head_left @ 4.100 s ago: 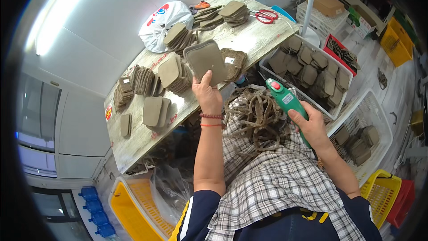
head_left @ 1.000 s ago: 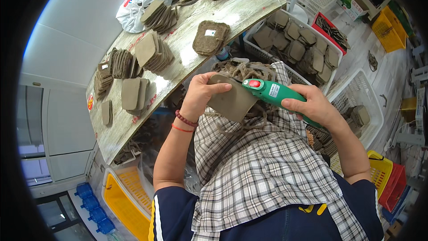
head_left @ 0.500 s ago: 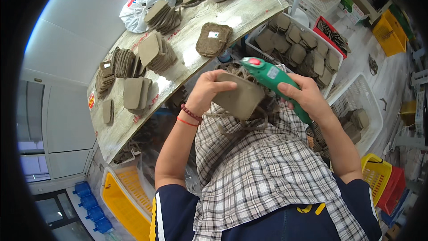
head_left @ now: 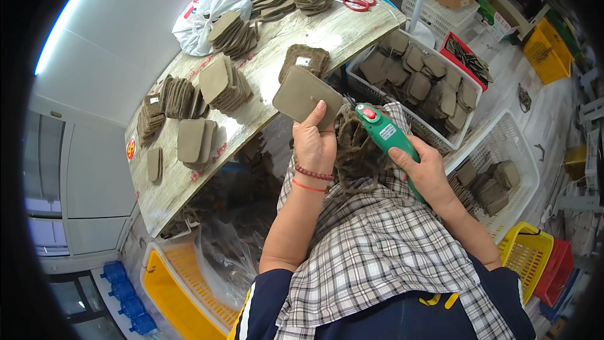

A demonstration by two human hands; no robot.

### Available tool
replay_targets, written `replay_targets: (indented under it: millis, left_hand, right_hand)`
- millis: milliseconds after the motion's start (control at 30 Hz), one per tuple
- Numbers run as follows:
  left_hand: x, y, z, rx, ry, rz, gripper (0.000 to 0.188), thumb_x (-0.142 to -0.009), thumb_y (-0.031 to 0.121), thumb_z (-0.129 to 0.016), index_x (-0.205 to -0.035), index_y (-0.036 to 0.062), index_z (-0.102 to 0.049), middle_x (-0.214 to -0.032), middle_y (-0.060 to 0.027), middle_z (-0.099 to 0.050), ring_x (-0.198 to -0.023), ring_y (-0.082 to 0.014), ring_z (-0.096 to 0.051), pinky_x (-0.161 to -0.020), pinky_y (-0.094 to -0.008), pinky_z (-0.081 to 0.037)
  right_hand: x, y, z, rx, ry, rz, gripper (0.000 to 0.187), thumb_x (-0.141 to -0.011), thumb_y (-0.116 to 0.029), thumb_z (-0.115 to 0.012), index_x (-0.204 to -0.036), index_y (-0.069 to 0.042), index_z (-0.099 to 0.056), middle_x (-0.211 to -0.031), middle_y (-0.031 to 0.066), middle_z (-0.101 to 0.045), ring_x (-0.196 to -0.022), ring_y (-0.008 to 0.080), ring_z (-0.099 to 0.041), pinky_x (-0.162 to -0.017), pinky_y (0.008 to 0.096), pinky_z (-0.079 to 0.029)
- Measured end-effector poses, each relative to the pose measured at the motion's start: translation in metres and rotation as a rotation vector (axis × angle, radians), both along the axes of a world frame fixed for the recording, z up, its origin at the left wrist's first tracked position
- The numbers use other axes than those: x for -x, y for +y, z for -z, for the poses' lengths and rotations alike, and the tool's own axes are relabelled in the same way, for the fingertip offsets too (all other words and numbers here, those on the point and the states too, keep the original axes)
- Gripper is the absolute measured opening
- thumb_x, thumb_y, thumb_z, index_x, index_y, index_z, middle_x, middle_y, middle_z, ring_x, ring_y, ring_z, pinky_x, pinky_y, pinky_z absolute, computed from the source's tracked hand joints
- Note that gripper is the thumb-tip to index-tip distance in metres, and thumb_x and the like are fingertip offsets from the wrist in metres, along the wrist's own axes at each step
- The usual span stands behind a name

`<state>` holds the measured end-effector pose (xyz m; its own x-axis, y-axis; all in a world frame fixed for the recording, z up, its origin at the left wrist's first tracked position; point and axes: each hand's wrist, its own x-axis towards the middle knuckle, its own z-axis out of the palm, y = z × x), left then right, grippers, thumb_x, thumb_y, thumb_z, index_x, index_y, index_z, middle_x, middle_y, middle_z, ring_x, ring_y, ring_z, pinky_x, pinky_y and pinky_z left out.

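My left hand (head_left: 316,145) grips a taupe square pad (head_left: 298,96) with rounded corners, thumb on its smooth face. The pad is tilted at the table's near edge and partly covers a fuzzy brown pad (head_left: 304,58) bearing a small white label. In my right hand (head_left: 423,169) is a green handheld electric cutter (head_left: 389,133) with a red switch, pointing up and left, apart from the pad. What its tip is like cannot be made out. Shaggy brown strips (head_left: 358,151) lie on the checked apron (head_left: 377,239) between my hands.
On the pale wooden table (head_left: 251,110) stand several pad stacks (head_left: 221,85), a white plastic bag (head_left: 211,19) and red-handled scissors (head_left: 359,2). White crates (head_left: 527,151) holding pads stand at the right. A yellow basket (head_left: 170,289) is at the lower left, another yellow basket (head_left: 525,258) at the lower right.
My left hand has lifted the pad up and left, away from the cutter and toward the table. The cutter in my right hand has dropped slightly lower.
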<state>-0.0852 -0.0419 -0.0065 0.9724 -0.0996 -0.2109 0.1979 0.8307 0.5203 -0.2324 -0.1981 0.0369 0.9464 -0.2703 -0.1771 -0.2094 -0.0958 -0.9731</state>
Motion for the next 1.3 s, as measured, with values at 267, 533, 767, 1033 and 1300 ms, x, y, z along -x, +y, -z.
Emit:
replay_targets:
  millis: [267, 533, 767, 1033, 1300]
  left_hand:
    - [0.005, -0.021, 0.004, 0.031, 0.02, 0.001, 0.035, -0.082, -0.01, -0.063, -0.114, 0.0036, -0.055, -0.11, -0.0075, -0.061, -0.102, -0.0227, -0.061, -0.091, -0.0362, -0.051]
    - [0.017, 0.011, -0.001, -0.143, -0.087, 0.137, 0.037, -0.083, -0.011, -0.058, -0.118, 0.002, -0.053, -0.11, -0.0075, -0.062, -0.1, -0.0204, -0.061, -0.089, -0.0346, -0.051]
    - [-0.023, 0.232, -0.027, -0.809, -0.312, -0.287, 0.022, -0.084, -0.004, -0.063, -0.105, 0.0014, -0.057, -0.099, -0.0091, -0.066, -0.084, -0.0137, -0.064, -0.075, -0.027, -0.054]
    - [-0.109, 0.312, 0.0, -2.323, -0.063, -0.716, 0.06, -0.07, 0.019, -0.077, -0.124, 0.0088, -0.052, -0.121, -0.011, -0.048, -0.119, -0.0289, -0.045, -0.1, -0.0447, -0.032]
    - [-0.065, 0.095, 0.012, -1.932, -0.967, -0.582, 0.03, -0.081, 0.018, -0.069, -0.107, 0.0038, -0.063, -0.112, -0.0137, -0.06, -0.111, -0.0299, -0.052, -0.099, -0.0408, -0.037]
  right_hand:
    - [-0.005, 0.004, -0.01, 0.028, -0.017, 0.02, 0.04, -0.088, -0.034, -0.068, -0.108, 0.0, -0.063, -0.07, 0.0009, -0.059, -0.055, 0.0062, -0.051, -0.051, 0.0224, -0.043]
    - [-0.029, 0.009, -0.015, 0.036, -0.098, 0.06, 0.038, -0.088, -0.032, -0.068, -0.109, -0.001, -0.063, -0.072, -0.001, -0.058, -0.059, 0.0053, -0.052, -0.051, 0.0214, -0.043]
    - [0.003, -0.033, 0.011, 0.016, -0.029, 0.153, 0.039, -0.092, -0.037, -0.061, -0.109, -0.002, -0.059, -0.072, 0.0015, -0.055, -0.056, 0.0042, -0.048, -0.049, 0.0188, -0.04]
    - [-0.004, -0.028, 0.005, 0.034, -0.027, 0.17, 0.037, -0.091, -0.035, -0.064, -0.106, -0.001, -0.061, -0.075, 0.0006, -0.056, -0.061, 0.0051, -0.049, -0.051, 0.021, -0.041]
    - [0.004, -0.034, 0.012, 0.044, 0.011, 0.176, 0.04, -0.092, -0.037, -0.062, -0.109, -0.001, -0.058, -0.078, 0.0012, -0.056, -0.064, 0.0053, -0.051, -0.052, 0.02, -0.043]
